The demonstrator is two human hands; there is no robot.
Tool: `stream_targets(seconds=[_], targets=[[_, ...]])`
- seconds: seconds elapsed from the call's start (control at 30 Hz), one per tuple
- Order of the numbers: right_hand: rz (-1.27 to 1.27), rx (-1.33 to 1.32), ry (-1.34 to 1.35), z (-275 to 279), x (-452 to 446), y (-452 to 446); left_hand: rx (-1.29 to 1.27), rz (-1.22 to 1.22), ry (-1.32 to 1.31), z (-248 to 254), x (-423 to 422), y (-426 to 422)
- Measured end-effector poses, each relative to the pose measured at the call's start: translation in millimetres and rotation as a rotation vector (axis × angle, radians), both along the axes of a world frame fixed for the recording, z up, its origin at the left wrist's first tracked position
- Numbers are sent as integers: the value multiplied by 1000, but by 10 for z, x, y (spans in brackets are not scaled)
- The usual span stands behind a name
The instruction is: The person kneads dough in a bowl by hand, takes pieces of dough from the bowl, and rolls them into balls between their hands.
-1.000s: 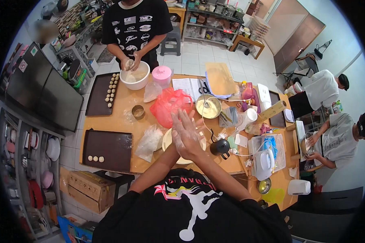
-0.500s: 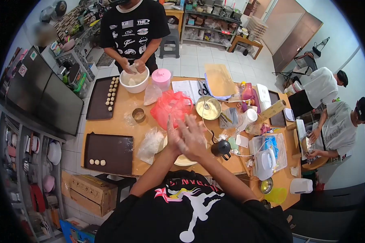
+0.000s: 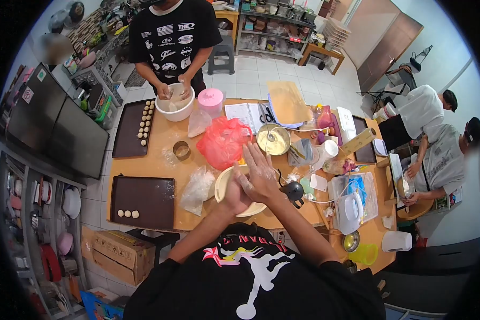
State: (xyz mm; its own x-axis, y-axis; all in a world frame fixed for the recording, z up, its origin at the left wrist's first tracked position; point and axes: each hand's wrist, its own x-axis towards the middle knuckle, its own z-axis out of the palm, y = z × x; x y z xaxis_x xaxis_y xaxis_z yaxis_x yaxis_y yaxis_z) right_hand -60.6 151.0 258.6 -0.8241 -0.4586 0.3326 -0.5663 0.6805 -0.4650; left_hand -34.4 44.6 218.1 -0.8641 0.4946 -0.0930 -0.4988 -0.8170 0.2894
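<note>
My left hand (image 3: 236, 196) and my right hand (image 3: 261, 173) are pressed palm to palm above a cream-coloured bowl (image 3: 254, 209). The right fingers stretch out flat and slant upward, with white flour on the skin. Below them lies the left palm, its fingers mostly covered by the right hand. Whatever may be between the palms is hidden. Just beyond the hands sits a red plastic bag (image 3: 224, 143), and a metal bowl of pale yellow mixture (image 3: 273, 140) stands past the fingertips. A black pitcher (image 3: 292, 192) is close to my right wrist.
Small dough balls (image 3: 128, 214) lie on a dark tray (image 3: 144, 194) at left; another tray (image 3: 127, 130) holds several more. Across the table, a person (image 3: 170, 42) works in a white tub (image 3: 175, 114). Two people are at right. A clear plastic bag (image 3: 196, 194) and metal ring (image 3: 181, 150) lie nearby.
My hands have shifted against each other: the left has slid down toward me, and the right now covers its fingers. The person opposite has moved their hands apart over the tub.
</note>
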Motion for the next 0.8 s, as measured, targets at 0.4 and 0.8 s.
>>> stream_targets(seconds=[0.4,0.8], targets=[[-3,-57,3,34,-63,-20,255,-49,-49,-230,-23,-20],[-29,158,58,-3,44,42,69,21,-58,67,13,65]])
